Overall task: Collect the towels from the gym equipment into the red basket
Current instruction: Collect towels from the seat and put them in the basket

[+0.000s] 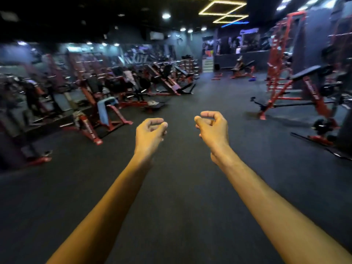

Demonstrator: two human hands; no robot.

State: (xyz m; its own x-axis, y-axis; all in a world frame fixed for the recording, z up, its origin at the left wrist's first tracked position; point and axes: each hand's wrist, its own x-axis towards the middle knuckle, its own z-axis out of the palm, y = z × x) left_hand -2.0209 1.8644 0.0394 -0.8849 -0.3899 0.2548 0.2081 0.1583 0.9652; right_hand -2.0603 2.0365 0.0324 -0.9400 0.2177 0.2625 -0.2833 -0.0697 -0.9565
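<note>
**Both arms out over gym floor, hands holding nothing**

Bare forearms reach forward from the bottom edge over the dark rubber floor (181, 187). Left hand (150, 132) and right hand (212, 126) sit side by side, a gap between them, not touching. Fingers on each hang loosely curled toward the thumb; neither grips anything.

Towels: a light blue towel (103, 110) hangs draped over a red-framed machine (91, 130) on the left side of the room, well ahead of the left hand. A pale crumpled cloth (153, 102) lies on a low dark pad further back, centre-left; blurry, so cannot tell for sure that it is a towel. A pale piece (128, 74) hangs on equipment deeper in the left row, too blurred to identify.

Red basket: not seen in the head view.

More red-and-black machines line the left wall. A red rack with a black bench (304, 73) stands at right. Square yellow ceiling lights (222, 8) glow overhead.
</note>
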